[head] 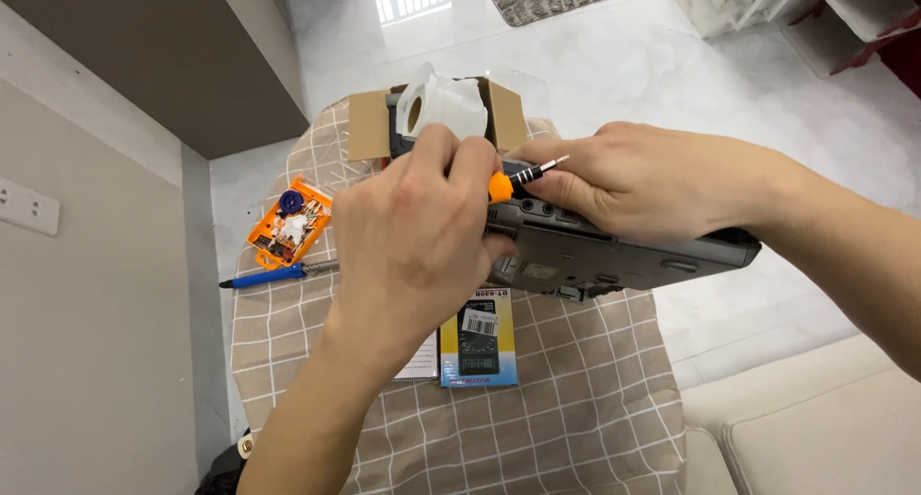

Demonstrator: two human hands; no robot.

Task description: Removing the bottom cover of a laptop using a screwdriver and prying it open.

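Both hands work a dark laptop (614,250) tilted across the table's (576,399) far edge: the left hand (413,241) pinches an orange precision screwdriver (518,180), the right hand (633,183) clamps the case. Base panel still on; orange bit case (288,223) near the left edge.

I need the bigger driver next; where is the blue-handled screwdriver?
Head view: the blue-handled screwdriver lies on the checked tablecloth, left of the left hand, just below the orange parts tray.
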